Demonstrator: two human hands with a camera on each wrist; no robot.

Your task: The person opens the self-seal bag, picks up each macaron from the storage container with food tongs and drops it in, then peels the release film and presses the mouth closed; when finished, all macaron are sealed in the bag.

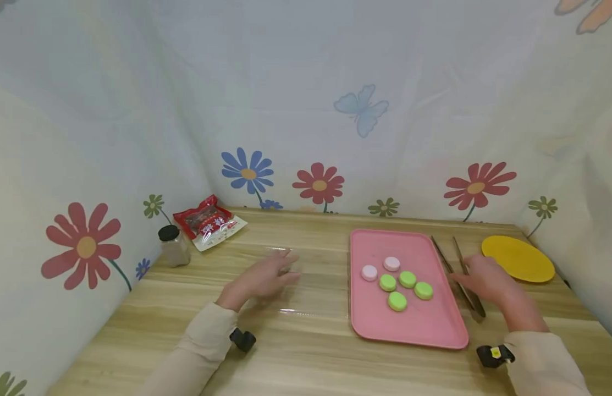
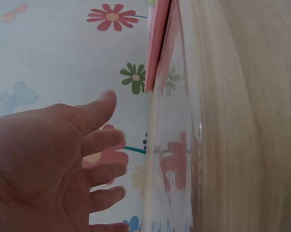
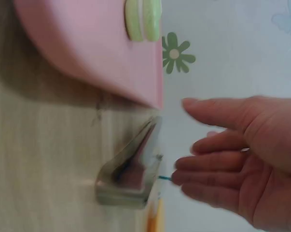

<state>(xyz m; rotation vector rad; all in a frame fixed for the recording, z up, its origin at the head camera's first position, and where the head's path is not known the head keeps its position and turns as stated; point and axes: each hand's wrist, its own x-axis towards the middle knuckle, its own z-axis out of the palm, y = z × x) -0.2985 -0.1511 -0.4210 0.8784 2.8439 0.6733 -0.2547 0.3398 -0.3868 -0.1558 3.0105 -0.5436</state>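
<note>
My left hand (image 1: 266, 278), its fingers spread and relaxed, hovers over the left side of a clear plastic sheet or shallow box (image 1: 318, 286); its exact kind is hard to make out. The left wrist view shows nothing in that palm. Metal tongs (image 1: 476, 302) lie on the table along the right side of a pink tray (image 1: 409, 327). Above them is my right hand (image 1: 486, 278), fingers loosely extended. In the right wrist view, a gap separates those fingers from the tongs (image 3: 123, 193). Two pink macarons (image 1: 392, 264) and several green macarons (image 1: 397, 301) sit on the tray.
A yellow plate (image 1: 518, 259) lies at the right, beyond the right hand. At the back left are a red and white food packet (image 1: 207, 221) and a small jar (image 1: 174, 250) with a black lid. A flowered cloth (image 1: 306, 110) encloses the wooden table.
</note>
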